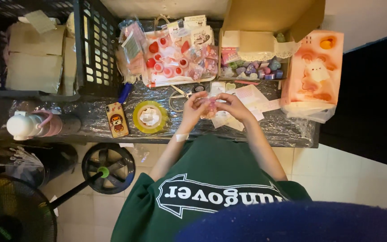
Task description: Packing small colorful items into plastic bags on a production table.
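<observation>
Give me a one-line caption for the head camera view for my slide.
Both hands, left hand and right hand, hold a small pink packet over a plastic-covered table.

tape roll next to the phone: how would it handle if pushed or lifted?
The tape roll lies flat on the plastic-covered table, so it probably slides rather than rolls. On edge it would likely roll. It looks like a rigid ring, probably easy to pinch, with crumpled white material sitting in its core.

A dark tabletop (90, 117) wrapped in crinkled clear film carries a phone (116, 119) and a tape roll (150, 116) near its front edge, a white bottle (30, 125) at the left end, scissors (178, 96) mid-table, and a black crate (45, 49), tray of trinkets (178, 56) and cardboard box (256, 49) along the back edge.
</observation>
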